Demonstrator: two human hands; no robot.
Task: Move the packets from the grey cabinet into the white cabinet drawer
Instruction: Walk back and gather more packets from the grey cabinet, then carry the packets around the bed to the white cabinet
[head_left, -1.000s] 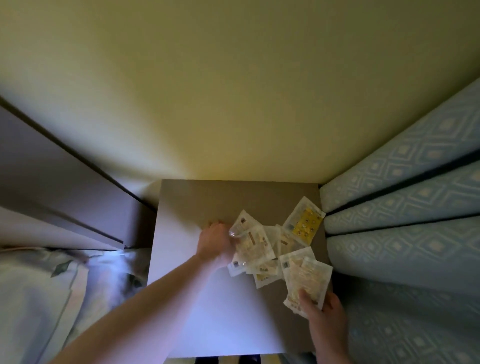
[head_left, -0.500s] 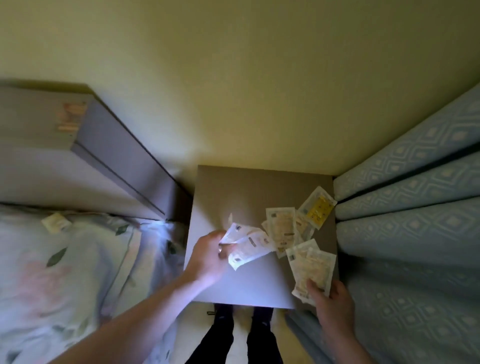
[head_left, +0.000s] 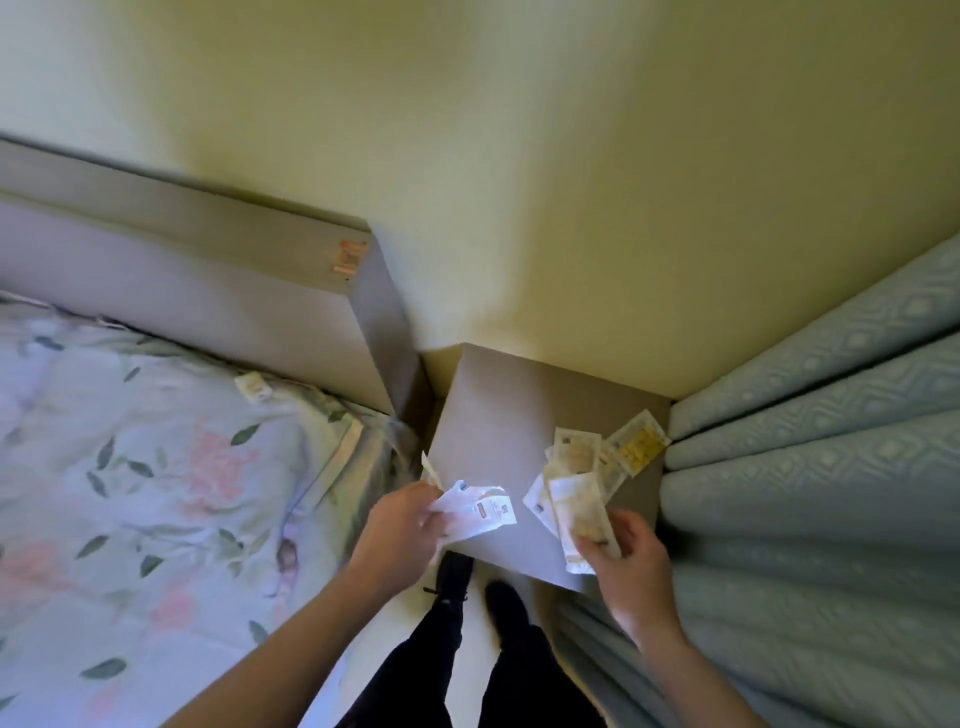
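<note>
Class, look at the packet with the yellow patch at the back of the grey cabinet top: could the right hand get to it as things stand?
Probably yes, but the right hand already grips packets. Nothing stands before the yellow packet.

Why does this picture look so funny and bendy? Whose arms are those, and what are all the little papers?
The camera sits on a person's head and looks down, so you see their own arms and legs. Its wide lens bends the edges. The left hand holds a few white packets in its grip. The right hand holds another bunch. More packets and a yellow one lie on the grey cabinet. A bed is on the left with one packet on it, and a blue curtain hangs on the right.
</note>
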